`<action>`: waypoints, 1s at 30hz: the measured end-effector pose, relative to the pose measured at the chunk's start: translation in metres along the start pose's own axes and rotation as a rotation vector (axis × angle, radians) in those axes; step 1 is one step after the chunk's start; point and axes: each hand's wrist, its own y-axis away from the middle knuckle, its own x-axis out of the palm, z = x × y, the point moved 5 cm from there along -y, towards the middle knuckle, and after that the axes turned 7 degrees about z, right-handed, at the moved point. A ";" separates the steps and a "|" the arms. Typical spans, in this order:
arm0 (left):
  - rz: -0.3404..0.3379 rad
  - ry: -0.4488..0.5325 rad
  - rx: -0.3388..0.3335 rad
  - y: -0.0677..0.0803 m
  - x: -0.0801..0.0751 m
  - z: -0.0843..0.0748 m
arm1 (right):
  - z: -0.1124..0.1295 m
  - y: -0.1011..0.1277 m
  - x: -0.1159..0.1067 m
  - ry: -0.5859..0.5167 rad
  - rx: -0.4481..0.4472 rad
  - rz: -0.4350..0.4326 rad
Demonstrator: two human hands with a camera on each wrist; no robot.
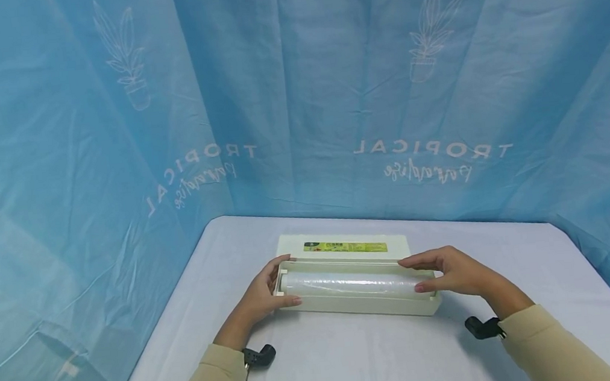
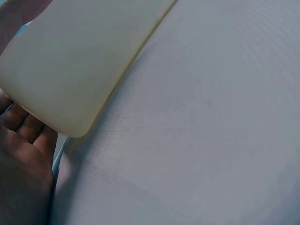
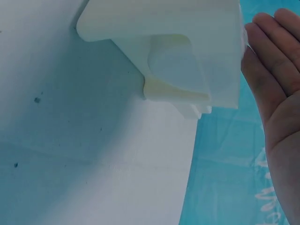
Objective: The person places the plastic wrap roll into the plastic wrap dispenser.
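Observation:
An off-white cling film dispenser [image 1: 359, 307] lies on the table with its lid [image 1: 343, 258] folded back behind it. Inside its trough sits a shiny roll of cling film [image 1: 351, 282]. My left hand [image 1: 265, 294] grips the left end, thumb along the front wall and fingers behind. At the other end my right hand [image 1: 456, 271] reaches over, its thumb on the roll's right end and its fingertips at the back rim. Straight fingers [image 3: 276, 56] of that hand show beside the dispenser's end wall [image 3: 215, 56] in the right wrist view.
A white cloth covers the table [image 1: 363, 361]. Blue curtains [image 1: 330, 109] with plant prints and lettering rise behind it and along both sides. The lid bears a yellow-green label [image 1: 345, 247]. Each wrist carries a black camera mount [image 1: 259, 356].

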 end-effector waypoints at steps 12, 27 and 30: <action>-0.006 -0.009 0.000 0.002 -0.001 0.002 | -0.005 0.011 -0.004 0.023 0.050 -0.116; -0.008 -0.012 0.000 -0.002 -0.001 0.006 | -0.026 0.017 0.006 0.061 0.144 -0.108; -0.010 -0.019 0.006 -0.002 -0.001 0.005 | -0.027 0.018 0.008 0.071 0.141 -0.109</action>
